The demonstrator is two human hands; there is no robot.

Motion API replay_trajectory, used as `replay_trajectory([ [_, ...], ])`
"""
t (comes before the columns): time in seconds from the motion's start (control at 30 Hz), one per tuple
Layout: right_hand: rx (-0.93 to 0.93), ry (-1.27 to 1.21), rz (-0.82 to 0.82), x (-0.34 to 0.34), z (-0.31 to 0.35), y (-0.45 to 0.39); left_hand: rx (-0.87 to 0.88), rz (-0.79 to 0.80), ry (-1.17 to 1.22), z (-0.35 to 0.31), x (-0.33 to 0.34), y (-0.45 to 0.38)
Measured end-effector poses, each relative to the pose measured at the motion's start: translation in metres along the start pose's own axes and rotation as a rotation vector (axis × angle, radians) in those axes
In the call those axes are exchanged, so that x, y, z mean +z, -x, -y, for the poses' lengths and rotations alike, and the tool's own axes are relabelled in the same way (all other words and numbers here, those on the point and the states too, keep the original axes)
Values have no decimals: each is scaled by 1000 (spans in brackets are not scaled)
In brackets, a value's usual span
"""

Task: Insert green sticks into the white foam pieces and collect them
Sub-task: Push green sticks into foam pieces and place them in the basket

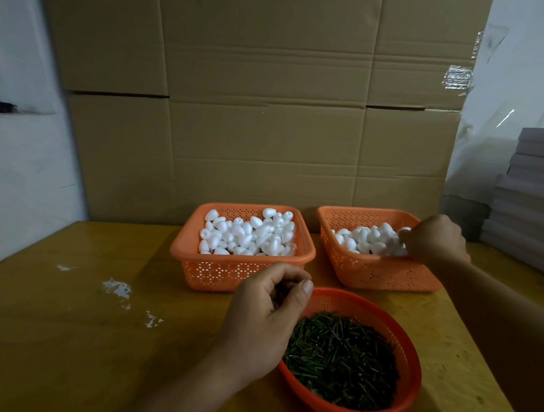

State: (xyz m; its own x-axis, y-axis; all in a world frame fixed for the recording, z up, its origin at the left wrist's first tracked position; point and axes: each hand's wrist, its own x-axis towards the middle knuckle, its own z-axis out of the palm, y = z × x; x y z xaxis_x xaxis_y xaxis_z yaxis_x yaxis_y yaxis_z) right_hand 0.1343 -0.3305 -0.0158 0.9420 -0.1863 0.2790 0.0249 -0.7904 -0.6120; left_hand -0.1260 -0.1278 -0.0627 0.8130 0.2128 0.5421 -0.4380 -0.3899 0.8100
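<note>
Two orange rectangular baskets stand side by side at the back of the table. The left basket [183, 239] is full of white foam pieces [248, 232]. In the right basket [370, 271] lies a smaller pile of foam pieces [365, 238], and my right hand [433, 239] reaches into it with fingers curled round one piece at the pile's right edge. A round red basket [410, 349] near me holds a heap of green sticks [342, 362]. My left hand [270, 313] hovers over its left rim, fingers curled, with a few dark sticks held between fingers and thumb.
A wall of cardboard boxes [267, 113] closes off the back of the yellow table [75, 337]. White foam crumbs [116, 288] lie on the table's left side. A stack of white boxes [530, 196] stands at the far right.
</note>
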Motion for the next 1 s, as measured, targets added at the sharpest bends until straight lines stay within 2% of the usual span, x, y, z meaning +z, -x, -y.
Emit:
replay_trajectory([
  [0.17, -80, -117, -97, -5, -6, 13, 13, -15, -37, 3, -3, -3],
  [0.33, -218, -332, -85, -11, 0, 53, 21, -44, -55, 6, -6, -6],
  [0.5, -316, -530, 40, -19, 2, 100, 8, -78, -138, 4, -16, -15],
  [0.63, -423, -560, 211, -20, 1, 131, -64, -118, -212, 7, -36, -37],
  [0.77, -520, -545, 349, -22, 0, 149, -71, -167, -464, 15, -60, -81],
  [0.83, -565, -501, 361, -23, 1, 154, -150, -114, -591, 20, -73, -105],
  [1.0, -638, -458, 388, -24, 4, 166, -434, 221, -833, 37, -94, -148],
])
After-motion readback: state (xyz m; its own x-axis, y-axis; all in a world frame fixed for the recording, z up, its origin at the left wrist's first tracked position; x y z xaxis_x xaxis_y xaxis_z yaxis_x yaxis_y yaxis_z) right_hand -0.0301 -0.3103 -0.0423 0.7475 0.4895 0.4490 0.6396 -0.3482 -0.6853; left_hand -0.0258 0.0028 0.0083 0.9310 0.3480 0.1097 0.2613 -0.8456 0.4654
